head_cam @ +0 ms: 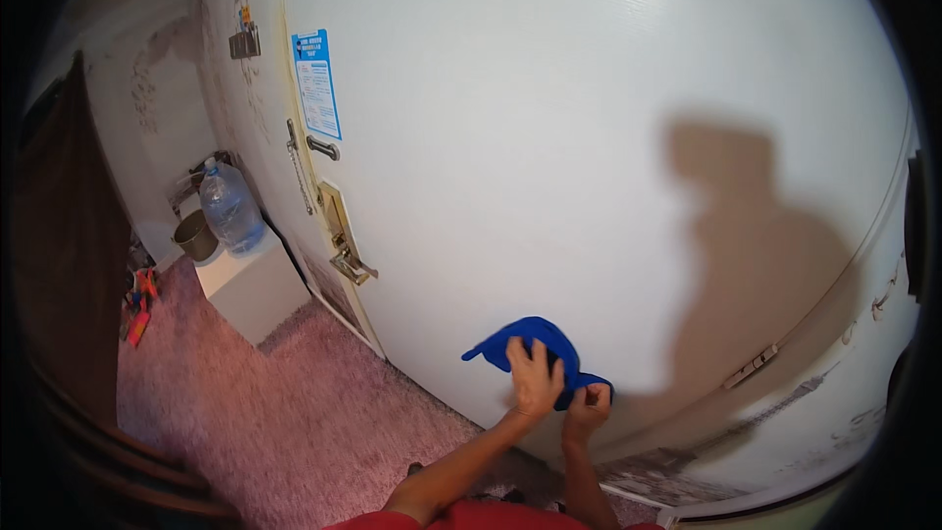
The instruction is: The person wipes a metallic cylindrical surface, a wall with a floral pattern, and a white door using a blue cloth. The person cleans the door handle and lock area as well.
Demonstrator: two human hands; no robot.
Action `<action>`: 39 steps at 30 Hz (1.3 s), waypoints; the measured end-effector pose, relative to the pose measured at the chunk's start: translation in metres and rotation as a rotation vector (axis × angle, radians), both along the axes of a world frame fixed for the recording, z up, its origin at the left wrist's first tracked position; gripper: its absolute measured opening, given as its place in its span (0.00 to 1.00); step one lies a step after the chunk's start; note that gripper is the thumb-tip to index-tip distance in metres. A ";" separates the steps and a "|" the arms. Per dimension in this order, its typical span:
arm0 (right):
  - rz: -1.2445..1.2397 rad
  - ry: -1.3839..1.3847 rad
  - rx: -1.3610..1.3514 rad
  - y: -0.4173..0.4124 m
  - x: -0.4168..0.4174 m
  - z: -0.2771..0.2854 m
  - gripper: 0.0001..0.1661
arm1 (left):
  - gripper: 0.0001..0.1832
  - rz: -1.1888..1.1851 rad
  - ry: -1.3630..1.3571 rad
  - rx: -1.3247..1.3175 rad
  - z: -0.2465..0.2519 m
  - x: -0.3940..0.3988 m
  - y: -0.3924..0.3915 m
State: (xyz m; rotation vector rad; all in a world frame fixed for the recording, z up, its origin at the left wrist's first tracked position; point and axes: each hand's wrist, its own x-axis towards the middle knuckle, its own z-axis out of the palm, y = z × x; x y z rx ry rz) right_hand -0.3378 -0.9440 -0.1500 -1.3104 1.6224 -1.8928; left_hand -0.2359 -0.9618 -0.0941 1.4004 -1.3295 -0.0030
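Observation:
A blue cloth (533, 331) hangs bunched before the lower part of a white door (515, 199). My left hand (536, 381) has its fingers spread over the middle of the cloth and grips it; the palm side is hidden. Just to the right, my right hand (586, 412) pinches a lower corner of the same cloth between thumb and fingers. Whether the cloth touches the door I cannot tell.
The door carries a lever handle (353, 265), a pull handle (324, 148), a chain (300, 173) and a printed blue notice (318, 85). On a white box (257, 294) stand a large water bottle (232, 206) and a bucket (196, 235). Pink carpet (294, 412) covers the floor.

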 end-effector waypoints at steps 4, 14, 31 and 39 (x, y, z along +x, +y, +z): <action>-0.097 -0.097 0.028 0.000 -0.018 -0.028 0.07 | 0.21 -0.209 -0.180 0.038 0.007 -0.029 0.017; 0.407 -1.270 0.148 0.003 0.001 -0.023 0.22 | 0.21 -0.151 -0.167 -0.050 -0.009 0.017 -0.004; 0.516 -1.821 0.497 -0.068 0.132 0.002 0.10 | 0.33 0.149 0.741 0.062 -0.072 0.156 -0.072; 0.646 -1.798 0.380 -0.049 0.030 -0.101 0.08 | 0.22 -0.020 0.789 0.094 -0.076 0.058 -0.032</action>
